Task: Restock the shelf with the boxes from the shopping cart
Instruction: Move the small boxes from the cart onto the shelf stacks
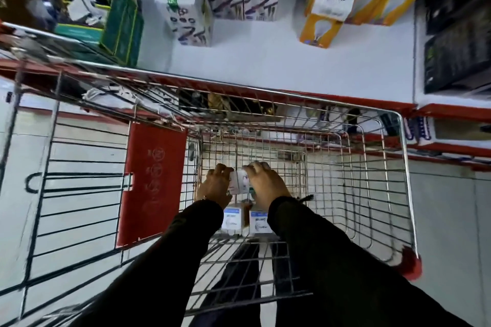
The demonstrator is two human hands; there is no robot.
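Note:
Both my hands reach down into the wire shopping cart [398,167]. My left hand [215,185] and my right hand [267,182] grip a small white box [240,180] between them, one on each side. Below the hands, two more white boxes with blue tops [233,219] [260,221] rest on the cart's floor. Above the cart lies the white shelf [265,61]. On it stand tall white boxes with purple print [191,8] and yellow-and-white bulb boxes [329,8].
A red panel [152,180] hangs on the cart's left inner side. A green carton of mixed items [106,13] sits at the shelf's left. Dark boxes [457,34] fill the right end. The shelf's red edge [345,103] runs just behind the cart rim.

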